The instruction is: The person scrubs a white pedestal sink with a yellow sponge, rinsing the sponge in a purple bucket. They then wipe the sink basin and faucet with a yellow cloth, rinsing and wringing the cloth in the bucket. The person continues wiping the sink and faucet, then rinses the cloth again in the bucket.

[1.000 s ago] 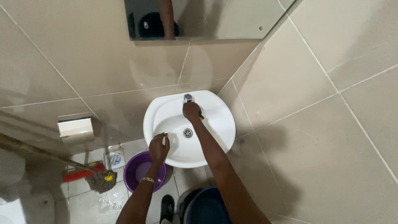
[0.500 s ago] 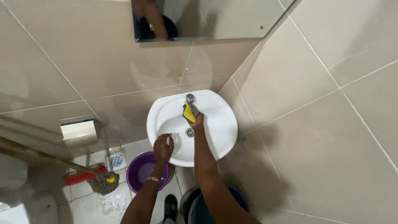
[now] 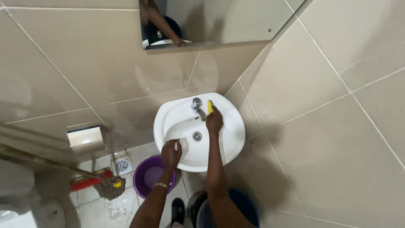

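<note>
A white wall-hung sink [image 3: 234, 139] sits in the tiled corner, with a chrome tap [image 3: 196, 103] at its back and a drain [image 3: 197, 136] in the bowl. My right hand [image 3: 214, 120] grips a yellow sponge [image 3: 209, 107] and presses it on the sink's rim just right of the tap. On the front left rim rests my left hand [image 3: 171, 153], fingers curled over the edge; a gold bracelet circles that wrist.
A purple basin [image 3: 147, 177] stands on the floor under the sink, a dark blue bucket [image 3: 244, 207] below my right arm. A mop [image 3: 110, 187] and red brush [image 3: 86, 181] lie left by a floor drain [image 3: 122, 165]. A mirror [image 3: 211, 21] hangs above; a paper holder [image 3: 86, 138] is on the left wall.
My right hand carried the sponge from the tap's front to the rim right of the tap. My left hand stayed on the front rim. The view shifted slightly.
</note>
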